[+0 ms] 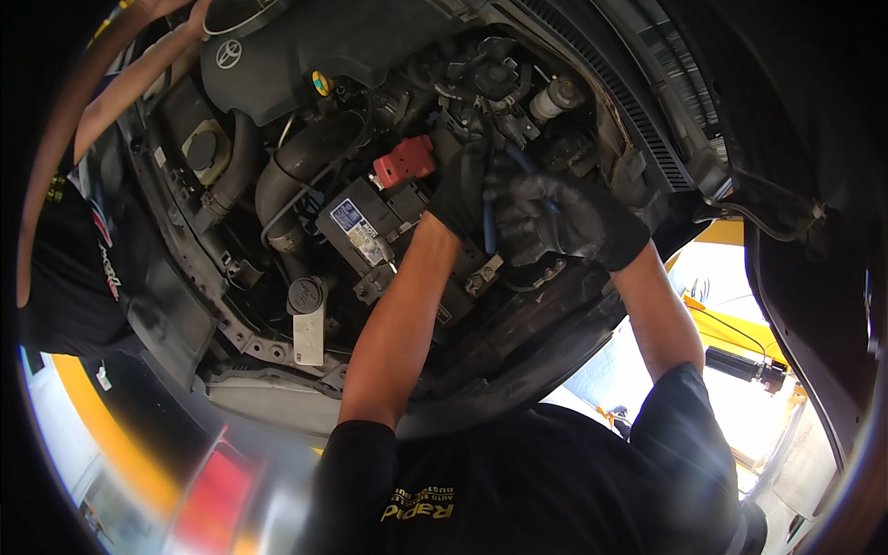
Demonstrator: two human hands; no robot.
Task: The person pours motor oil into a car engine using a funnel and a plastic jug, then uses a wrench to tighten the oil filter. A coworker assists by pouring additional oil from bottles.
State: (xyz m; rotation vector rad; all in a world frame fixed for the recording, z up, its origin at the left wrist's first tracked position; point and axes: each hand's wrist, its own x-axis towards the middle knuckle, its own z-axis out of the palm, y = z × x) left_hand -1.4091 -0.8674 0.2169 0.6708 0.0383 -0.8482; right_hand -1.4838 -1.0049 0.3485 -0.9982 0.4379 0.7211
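Observation:
My right hand (pixel 555 217), in a black glove, is closed around a blue-handled tool that looks like pliers (pixel 489 225); its jaws are hidden. Beside it, my left hand (pixel 462 185), also gloved, reaches in among the engine parts. Its fingers are together at a dark bracket and hose area (pixel 472 120), and what they grip is hidden. Just left of my left wrist stands a car battery (pixel 347 242) with a blue and white label. A red terminal cover (pixel 404 162) sits at its far side. A metal clamp piece (pixel 484 275) lies below my hands.
A black engine cover (pixel 277 69) and a yellow dipstick handle (pixel 321 83) are at the far side. A fluid reservoir (pixel 558 98) stands at far right. Another person's arm (pixel 148 69) reaches in from the left. The bay's near edge (pixel 499 370) runs under my forearms.

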